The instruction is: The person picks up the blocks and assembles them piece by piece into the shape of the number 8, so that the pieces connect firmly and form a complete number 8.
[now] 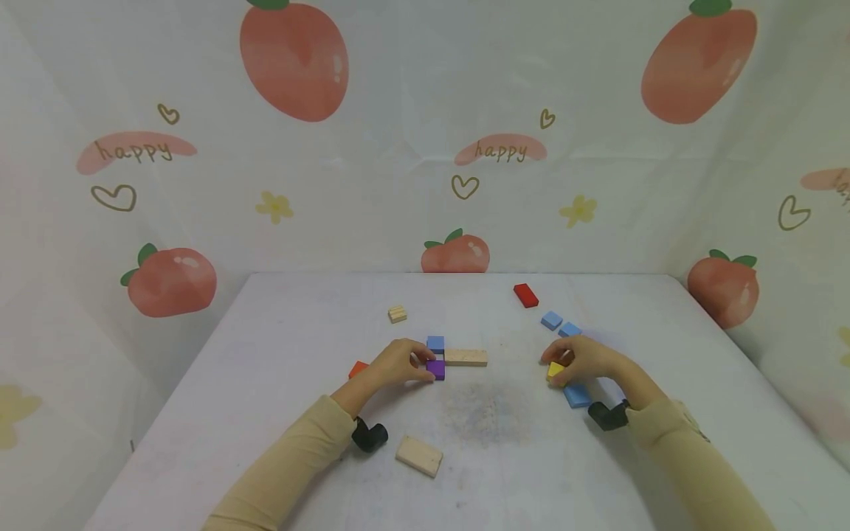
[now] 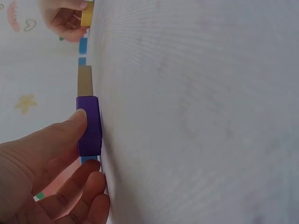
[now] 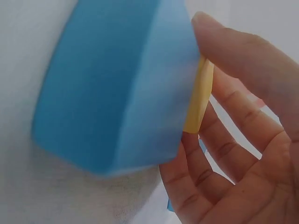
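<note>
My left hand (image 1: 398, 363) pinches a small purple block (image 1: 435, 370) on the white table, its thumb on the near face in the left wrist view. Just behind the purple block lies a blue block (image 1: 435, 344), and a plain wooden plank (image 1: 465, 358) sits beside them to the right. With thumb and fingers, my right hand (image 1: 584, 361) grips a yellow block (image 1: 555, 373). A larger blue block (image 1: 577, 396) lies just in front of it and fills much of the right wrist view (image 3: 107, 93), partly covering the yellow one.
Two small blue blocks (image 1: 552, 320) and a red block (image 1: 526, 295) lie behind my right hand. A small wooden block (image 1: 397, 314) lies farther back left. An orange-red block (image 1: 358, 369) is partly hidden by my left wrist. A wooden plank (image 1: 420, 456) lies near the front.
</note>
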`<state>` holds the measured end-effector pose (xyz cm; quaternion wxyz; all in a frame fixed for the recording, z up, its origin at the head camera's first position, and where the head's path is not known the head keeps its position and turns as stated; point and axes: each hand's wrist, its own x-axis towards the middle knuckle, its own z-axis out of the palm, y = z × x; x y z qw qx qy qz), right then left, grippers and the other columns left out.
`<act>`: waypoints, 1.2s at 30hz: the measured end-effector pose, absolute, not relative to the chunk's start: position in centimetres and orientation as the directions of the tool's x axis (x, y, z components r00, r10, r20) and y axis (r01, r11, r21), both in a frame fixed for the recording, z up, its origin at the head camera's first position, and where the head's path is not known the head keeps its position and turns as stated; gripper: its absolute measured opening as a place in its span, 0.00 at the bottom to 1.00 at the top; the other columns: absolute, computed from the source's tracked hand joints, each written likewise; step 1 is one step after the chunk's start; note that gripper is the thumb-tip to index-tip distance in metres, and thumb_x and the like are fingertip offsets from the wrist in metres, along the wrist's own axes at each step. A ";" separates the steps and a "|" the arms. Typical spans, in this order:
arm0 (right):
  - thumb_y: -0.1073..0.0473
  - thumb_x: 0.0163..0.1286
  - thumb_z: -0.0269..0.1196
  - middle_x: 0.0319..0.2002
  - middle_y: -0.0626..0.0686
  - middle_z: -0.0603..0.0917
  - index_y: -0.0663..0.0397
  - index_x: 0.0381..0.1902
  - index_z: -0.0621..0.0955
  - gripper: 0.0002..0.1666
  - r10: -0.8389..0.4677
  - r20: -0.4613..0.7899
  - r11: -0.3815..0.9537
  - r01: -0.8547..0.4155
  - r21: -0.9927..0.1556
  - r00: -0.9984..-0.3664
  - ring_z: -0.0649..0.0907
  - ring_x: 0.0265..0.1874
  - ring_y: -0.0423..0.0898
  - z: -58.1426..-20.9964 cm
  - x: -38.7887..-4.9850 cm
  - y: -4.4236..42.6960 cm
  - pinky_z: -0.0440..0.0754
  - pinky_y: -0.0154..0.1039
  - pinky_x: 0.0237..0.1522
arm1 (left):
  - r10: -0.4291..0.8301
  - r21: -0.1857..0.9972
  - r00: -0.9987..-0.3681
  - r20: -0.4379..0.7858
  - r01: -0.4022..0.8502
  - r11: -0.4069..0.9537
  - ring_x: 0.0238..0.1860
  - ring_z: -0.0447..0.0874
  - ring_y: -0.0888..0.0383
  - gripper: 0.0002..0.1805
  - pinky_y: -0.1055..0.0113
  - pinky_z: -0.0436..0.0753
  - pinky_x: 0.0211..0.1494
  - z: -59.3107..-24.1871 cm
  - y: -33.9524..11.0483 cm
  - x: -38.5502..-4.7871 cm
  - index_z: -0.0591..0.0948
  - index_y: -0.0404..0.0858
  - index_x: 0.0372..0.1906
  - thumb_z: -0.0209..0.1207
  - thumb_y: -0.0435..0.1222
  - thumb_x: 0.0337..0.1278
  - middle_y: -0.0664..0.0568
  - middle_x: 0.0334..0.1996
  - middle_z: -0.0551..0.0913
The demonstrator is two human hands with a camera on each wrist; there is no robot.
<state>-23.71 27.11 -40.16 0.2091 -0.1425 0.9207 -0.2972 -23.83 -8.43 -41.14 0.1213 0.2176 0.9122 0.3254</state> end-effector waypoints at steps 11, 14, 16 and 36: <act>0.57 0.52 0.71 0.40 0.51 0.81 0.53 0.41 0.81 0.18 -0.374 -0.311 0.794 -0.128 -0.595 -0.874 0.77 0.39 0.45 -39.9 -23.8 26.5 0.78 0.40 0.42 | 0.491 0.649 -0.869 -0.066 0.336 0.682 0.34 0.76 0.60 0.17 0.74 0.75 0.37 -41.4 -8.6 -23.9 0.83 0.36 0.43 0.69 0.38 0.46 0.48 0.37 0.83; 0.58 0.53 0.70 0.39 0.51 0.81 0.54 0.41 0.81 0.17 -0.392 -0.298 0.782 -0.144 -0.606 -0.870 0.77 0.38 0.45 -39.8 -24.0 26.2 0.77 0.38 0.41 | 0.489 0.651 -0.870 -0.068 0.332 0.683 0.34 0.76 0.61 0.17 0.74 0.75 0.37 -41.4 -8.5 -23.9 0.83 0.36 0.43 0.69 0.37 0.46 0.48 0.36 0.83; 0.59 0.53 0.70 0.40 0.52 0.81 0.55 0.41 0.81 0.17 -0.410 -0.287 0.774 -0.163 -0.612 -0.866 0.77 0.38 0.45 -39.8 -24.2 26.0 0.77 0.37 0.40 | 0.488 0.652 -0.870 -0.068 0.331 0.682 0.34 0.76 0.61 0.17 0.74 0.75 0.36 -41.4 -8.5 -23.9 0.83 0.36 0.43 0.69 0.37 0.45 0.48 0.36 0.83; 0.60 0.54 0.69 0.42 0.55 0.82 0.60 0.45 0.79 0.20 -0.469 -0.201 0.746 -0.264 -0.612 -0.860 0.79 0.45 0.52 -39.2 -26.0 22.7 0.80 0.44 0.47 | 0.471 0.655 -0.878 -0.082 0.309 0.689 0.34 0.76 0.61 0.17 0.74 0.75 0.37 -41.4 -8.5 -23.9 0.83 0.37 0.44 0.69 0.37 0.46 0.48 0.37 0.83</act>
